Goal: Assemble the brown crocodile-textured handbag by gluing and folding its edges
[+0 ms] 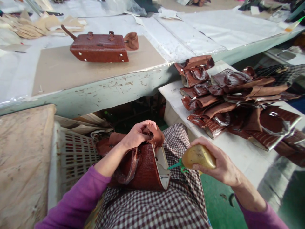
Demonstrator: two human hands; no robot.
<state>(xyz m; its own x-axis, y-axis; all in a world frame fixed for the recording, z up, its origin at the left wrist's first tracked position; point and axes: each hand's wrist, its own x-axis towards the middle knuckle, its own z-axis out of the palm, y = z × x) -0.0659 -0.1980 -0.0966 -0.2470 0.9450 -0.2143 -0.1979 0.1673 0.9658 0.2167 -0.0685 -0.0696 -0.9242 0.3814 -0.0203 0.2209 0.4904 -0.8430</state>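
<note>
A brown crocodile-pattern leather bag (145, 168) rests on my lap, its open white-edged side facing right. My left hand (137, 133) is closed on the folded flap at the bag's top. My right hand (215, 163) is wrapped round a yellow squeeze bottle (197, 156) whose green nozzle points left at the bag's open edge, a little apart from it.
A finished brown bag (100, 47) lies on cardboard on the worktable (95, 92) ahead. A pile of several brown leather pieces (238, 101) covers the white side bench at right. A white plastic crate (71, 156) stands at left beside a wooden board (21, 159).
</note>
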